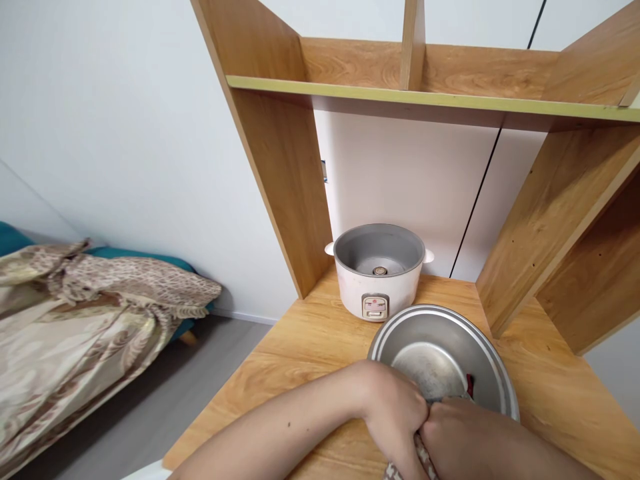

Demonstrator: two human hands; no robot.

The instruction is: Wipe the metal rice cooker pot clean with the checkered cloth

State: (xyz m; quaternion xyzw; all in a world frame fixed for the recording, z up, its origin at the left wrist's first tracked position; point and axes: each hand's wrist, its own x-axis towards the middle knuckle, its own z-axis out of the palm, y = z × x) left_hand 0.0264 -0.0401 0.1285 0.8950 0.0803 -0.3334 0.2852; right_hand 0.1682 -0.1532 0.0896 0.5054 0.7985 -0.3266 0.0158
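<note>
My left hand (397, 408) and my right hand (467, 430) are closed and pressed together over the near edge of a grey metal inner pot (427, 370). A brown-and-white patterned cloth (425, 457) shows between and below them, apparently in their grip; most of it is hidden. By the right hand's fingers, a small dark-red piece (470, 385) stands out against the pot's inside; I cannot tell what it is. Just behind the pot, a white rice cooker (379, 287) stands upright without a lid, its grey inside and round centre heating part visible.
The wooden desktop (295, 360) carries the cooker and pot. Upright boards, such as the left side panel (280, 167), and a low shelf (430, 100) enclose the back. A bed with patterned bedding (75, 333) is at left, beyond the grey floor (190, 380).
</note>
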